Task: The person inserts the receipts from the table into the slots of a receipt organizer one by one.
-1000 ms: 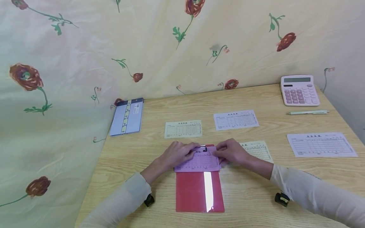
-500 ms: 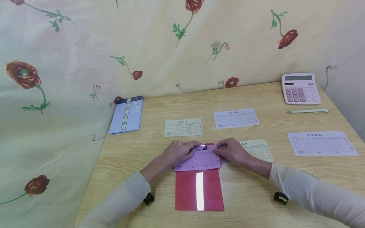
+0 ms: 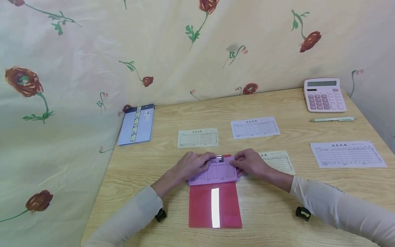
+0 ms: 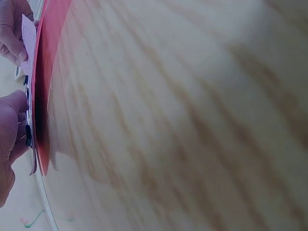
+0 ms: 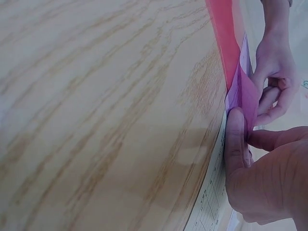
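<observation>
A red clipboard (image 3: 200, 206) lies on the wooden table, with pink printed slips (image 3: 219, 173) across its upper part. My left hand (image 3: 190, 165) grips the metal clip (image 3: 219, 159) at the board's top edge, its palm over the left of the slips. At their right side, my right hand (image 3: 251, 163) pinches the slips' edge between thumb and fingers. The right wrist view shows the pink paper (image 5: 249, 94) bent up beside those fingers. A pale yellow slip (image 3: 279, 162) lies partly under the right hand and wrist.
Beyond the hands lie another yellow slip (image 3: 197, 138) and a white slip (image 3: 255, 128); a second white slip (image 3: 348, 154) is at the right. A calculator (image 3: 325, 95) and pen (image 3: 333, 119) lie far right, a blue-grey pad (image 3: 143, 125) far left. Floral cloth (image 3: 172, 51) hangs behind.
Both hands keep their hold on the clip and the pink slips. The whole head view has shifted slightly, and the bright reflection on the clipboard has moved left.
</observation>
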`<state>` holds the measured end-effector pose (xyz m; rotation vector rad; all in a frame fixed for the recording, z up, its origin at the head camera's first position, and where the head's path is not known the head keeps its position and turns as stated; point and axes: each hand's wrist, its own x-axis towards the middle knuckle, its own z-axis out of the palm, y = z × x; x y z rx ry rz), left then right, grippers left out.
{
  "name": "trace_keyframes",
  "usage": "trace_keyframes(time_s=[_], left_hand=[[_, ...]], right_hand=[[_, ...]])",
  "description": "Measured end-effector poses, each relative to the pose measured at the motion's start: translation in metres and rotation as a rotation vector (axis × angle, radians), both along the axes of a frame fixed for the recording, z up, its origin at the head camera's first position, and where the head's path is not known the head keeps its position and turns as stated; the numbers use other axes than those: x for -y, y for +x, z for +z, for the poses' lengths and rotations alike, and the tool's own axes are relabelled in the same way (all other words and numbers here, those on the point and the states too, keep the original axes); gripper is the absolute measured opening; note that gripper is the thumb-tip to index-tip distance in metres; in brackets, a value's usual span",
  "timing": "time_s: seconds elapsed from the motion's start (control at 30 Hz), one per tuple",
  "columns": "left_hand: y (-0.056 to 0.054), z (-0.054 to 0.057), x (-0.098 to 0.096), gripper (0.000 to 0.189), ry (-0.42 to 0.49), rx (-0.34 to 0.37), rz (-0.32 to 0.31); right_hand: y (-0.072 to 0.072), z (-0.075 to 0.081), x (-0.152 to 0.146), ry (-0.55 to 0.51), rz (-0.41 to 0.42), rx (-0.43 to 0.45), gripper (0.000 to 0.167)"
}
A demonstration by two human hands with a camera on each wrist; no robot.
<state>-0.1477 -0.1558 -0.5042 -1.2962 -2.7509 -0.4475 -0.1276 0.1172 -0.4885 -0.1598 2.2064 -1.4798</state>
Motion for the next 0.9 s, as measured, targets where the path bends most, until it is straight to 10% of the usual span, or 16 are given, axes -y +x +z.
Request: trace_keyframes(time_s=[0.9], left_hand=[[-0.0008,-0.0004,0.0011,0.033,0.006,-0.013,-0.003]], right_hand=[[-0.0019,0.0016,0.0014,-0.023,-0.013,0.043,0.019]])
